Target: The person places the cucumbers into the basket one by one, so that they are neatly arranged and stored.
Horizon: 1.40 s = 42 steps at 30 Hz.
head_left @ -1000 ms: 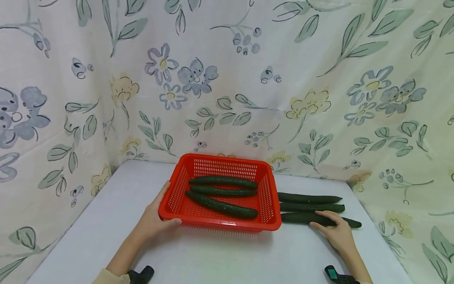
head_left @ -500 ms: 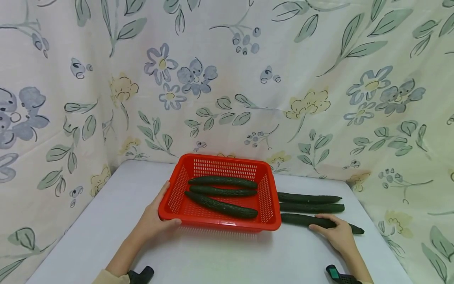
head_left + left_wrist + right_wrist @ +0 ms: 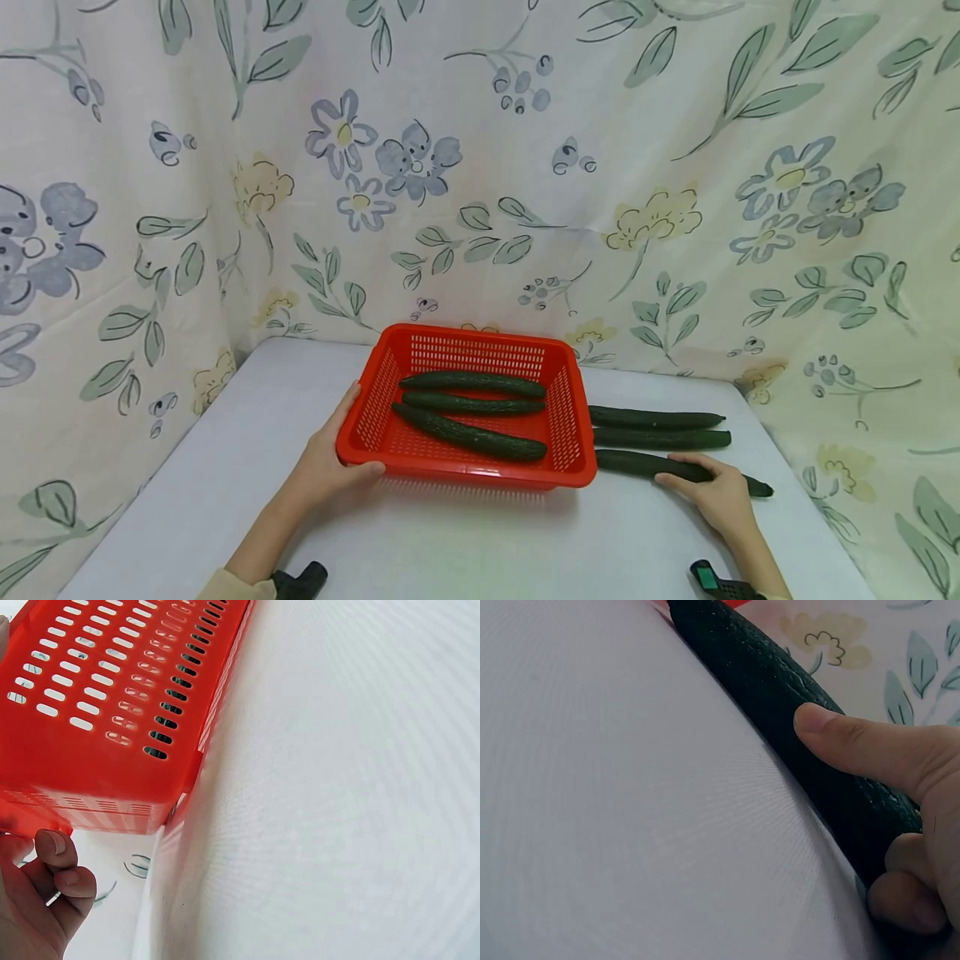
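Note:
A red plastic basket (image 3: pixel 480 475) sits on the table with three dark green cucumbers (image 3: pixel 468 433) lying inside. My left hand (image 3: pixel 330 462) grips its left near corner, thumb along the front rim; curled fingers (image 3: pixel 66 881) show at the rim in the left wrist view. To the right of the basket, my right hand (image 3: pixel 716 492) holds the nearest cucumber (image 3: pixel 637 463) between thumb and fingers, toward its right end. In the right wrist view the thumb (image 3: pixel 847 739) lies across this cucumber, which is close over the table, its far end pointing at the basket.
Two more cucumbers, one at the back (image 3: pixel 656 418) and one in the middle (image 3: pixel 660 439), lie side by side beyond the held one. A white cloth covers the table (image 3: pixel 465 550). A floral curtain (image 3: pixel 480 167) hangs behind it.
The right end of the held cucumber has swung toward me and slightly right, opening a gap from the middle one. My left hand and the basket have stayed in place.

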{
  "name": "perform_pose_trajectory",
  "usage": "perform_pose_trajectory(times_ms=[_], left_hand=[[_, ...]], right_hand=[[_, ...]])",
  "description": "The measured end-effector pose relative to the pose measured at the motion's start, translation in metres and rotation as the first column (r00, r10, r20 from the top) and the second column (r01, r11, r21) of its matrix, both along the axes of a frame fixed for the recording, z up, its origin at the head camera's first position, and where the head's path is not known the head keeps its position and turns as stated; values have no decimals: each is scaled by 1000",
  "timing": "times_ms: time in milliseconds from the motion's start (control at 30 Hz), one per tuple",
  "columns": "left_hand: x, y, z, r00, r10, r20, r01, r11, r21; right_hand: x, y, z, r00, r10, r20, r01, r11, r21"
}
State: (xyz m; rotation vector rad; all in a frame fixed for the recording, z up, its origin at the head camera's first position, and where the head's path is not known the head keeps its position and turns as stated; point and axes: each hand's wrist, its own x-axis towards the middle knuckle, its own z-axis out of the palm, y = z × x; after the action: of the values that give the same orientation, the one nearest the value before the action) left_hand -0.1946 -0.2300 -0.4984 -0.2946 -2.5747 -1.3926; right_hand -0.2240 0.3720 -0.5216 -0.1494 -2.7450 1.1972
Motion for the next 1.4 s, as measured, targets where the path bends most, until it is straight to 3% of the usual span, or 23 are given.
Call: perform_pose_trajectory(times_ms=[233, 700, 1100, 1400], left_hand=[[0, 0, 1, 1000, 11, 3, -11, 1000, -4], [2, -5, 0, 1000, 14, 24, -14, 1000, 11], [-3, -1, 0, 1000, -20, 11, 20, 1000, 22], [-2, -1, 1, 1000, -14, 10, 14, 1000, 25]], right_hand=[[-2, 0, 6, 996, -10, 92, 16, 997, -70], [-5, -8, 6, 999, -27, 47, 30, 998, -59], [-1, -7, 9, 993, -110, 52, 114, 990, -81], [-7, -12, 16, 984, -179, 20, 180, 973, -142]])
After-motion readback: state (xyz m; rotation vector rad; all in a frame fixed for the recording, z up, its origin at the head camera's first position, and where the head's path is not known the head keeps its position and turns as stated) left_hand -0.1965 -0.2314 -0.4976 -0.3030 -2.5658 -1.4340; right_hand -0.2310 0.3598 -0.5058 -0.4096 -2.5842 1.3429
